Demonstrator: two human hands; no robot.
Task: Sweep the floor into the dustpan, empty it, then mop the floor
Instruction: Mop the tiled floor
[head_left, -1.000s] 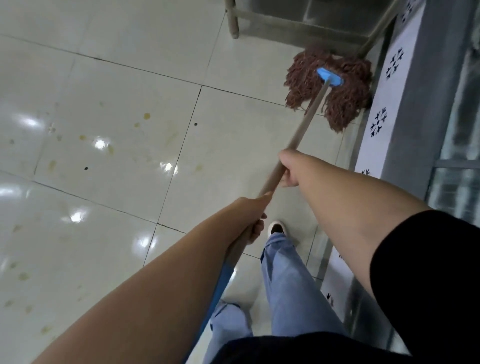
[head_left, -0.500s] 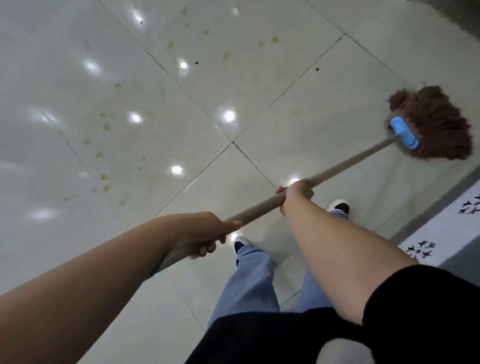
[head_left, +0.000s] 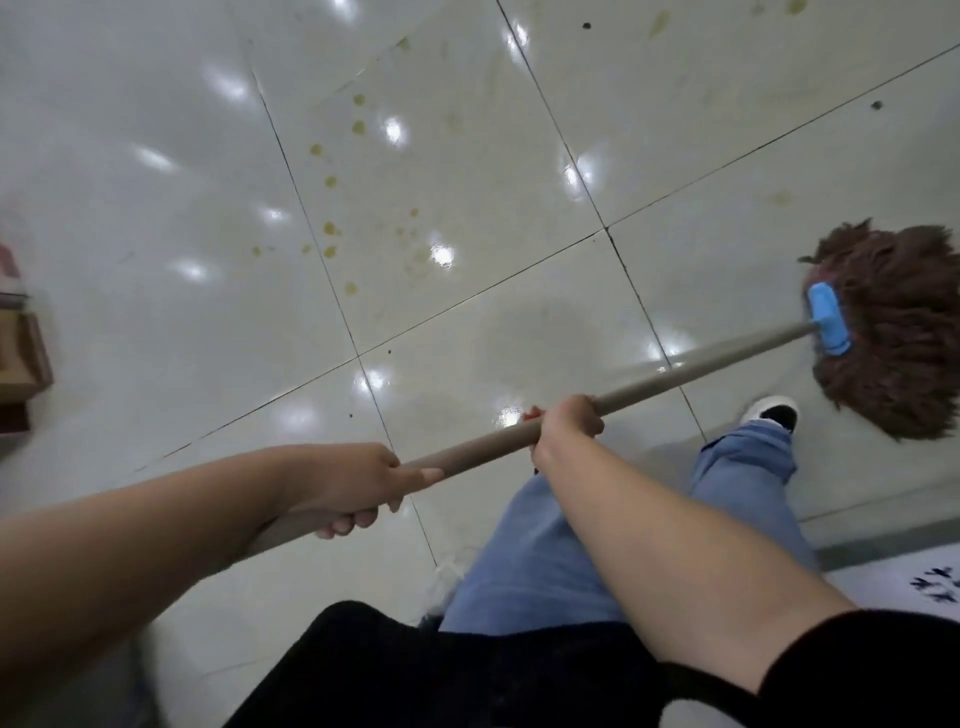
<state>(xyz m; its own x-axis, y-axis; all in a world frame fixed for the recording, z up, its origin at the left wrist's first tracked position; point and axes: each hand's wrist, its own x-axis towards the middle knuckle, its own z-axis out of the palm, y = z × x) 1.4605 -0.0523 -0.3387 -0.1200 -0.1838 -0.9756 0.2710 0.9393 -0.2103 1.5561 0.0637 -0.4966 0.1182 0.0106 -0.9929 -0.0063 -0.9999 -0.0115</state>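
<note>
Item logged from my remote station: one mop with a long beige pole (head_left: 691, 371), blue plastic clamp (head_left: 828, 326) and shaggy reddish-brown string head (head_left: 904, 332), head resting on the glossy pale tiled floor (head_left: 156, 234) at far right, near a white-toed shoe (head_left: 769, 410). I see the left hand (head_left: 353, 483) wrapped round the pole's near part and the right hand (head_left: 566, 423) gripping it further along (yellowish spots (head_left: 332, 228) mark the tiles beyond).

Brown mop head (head_left: 898, 332) – blue clamp (head_left: 828, 326), beige handle (head_left: 691, 370), pale glossy tiles (head_left: 156, 322) – yellowish spots (head_left: 330, 228)
</note>
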